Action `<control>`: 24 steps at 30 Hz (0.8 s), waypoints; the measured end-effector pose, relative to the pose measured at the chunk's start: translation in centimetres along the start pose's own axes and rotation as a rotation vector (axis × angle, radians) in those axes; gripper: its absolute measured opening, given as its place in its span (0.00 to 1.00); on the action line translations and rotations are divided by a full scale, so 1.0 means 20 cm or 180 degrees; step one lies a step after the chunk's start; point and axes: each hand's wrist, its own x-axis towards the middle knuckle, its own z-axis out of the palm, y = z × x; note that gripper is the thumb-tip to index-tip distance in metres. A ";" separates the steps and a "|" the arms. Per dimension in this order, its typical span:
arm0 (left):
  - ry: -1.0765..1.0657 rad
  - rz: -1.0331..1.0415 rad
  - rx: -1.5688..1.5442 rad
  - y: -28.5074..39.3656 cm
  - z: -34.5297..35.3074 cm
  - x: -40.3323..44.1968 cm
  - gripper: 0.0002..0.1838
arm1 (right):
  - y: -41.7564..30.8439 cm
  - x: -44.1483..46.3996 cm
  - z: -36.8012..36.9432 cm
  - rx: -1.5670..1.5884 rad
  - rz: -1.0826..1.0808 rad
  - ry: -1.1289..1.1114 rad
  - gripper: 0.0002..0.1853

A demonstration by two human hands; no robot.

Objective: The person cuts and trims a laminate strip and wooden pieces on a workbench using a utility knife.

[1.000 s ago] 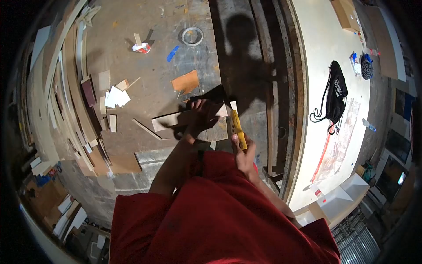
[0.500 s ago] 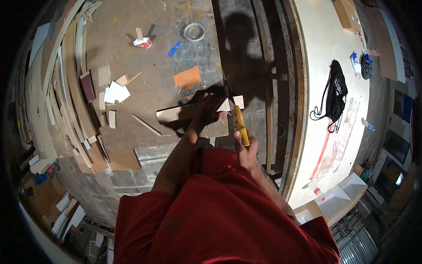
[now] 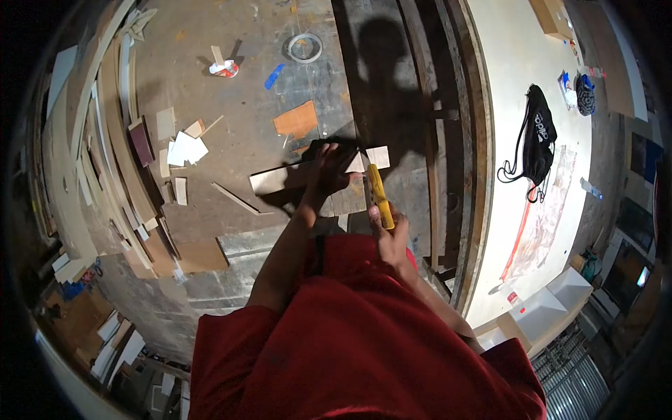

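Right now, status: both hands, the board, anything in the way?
Left hand on the board. Right hand gripping yellow-handled saw. Board's end pokes past the table edge. Left hand close to saw; no other obstruction seen.

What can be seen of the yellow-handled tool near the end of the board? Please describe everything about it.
The yellow-handled tool looks like a handsaw. Its long handle, perhaps plastic, is bright yellow; the right hand grips its near end, thumb along the side. It points away from the person, leaning slightly left. A thin, dark blade seems to cross the board near its right end; shadow hides its teeth and any cut.
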 end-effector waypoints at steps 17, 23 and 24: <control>0.0044 -0.0017 -0.0390 0.08 -0.15 0.09 0.39 | 0.01 0.01 -0.03 0.0375 -0.0009 0.0094 0.18; 0.0195 0.0090 -0.0428 0.09 -0.12 0.08 0.39 | 0.02 0.01 -0.07 0.0422 0.0133 -0.0060 0.18; 0.0199 0.0086 -0.0426 0.09 -0.12 0.07 0.39 | 0.02 0.01 -0.06 0.0419 0.0132 -0.0066 0.18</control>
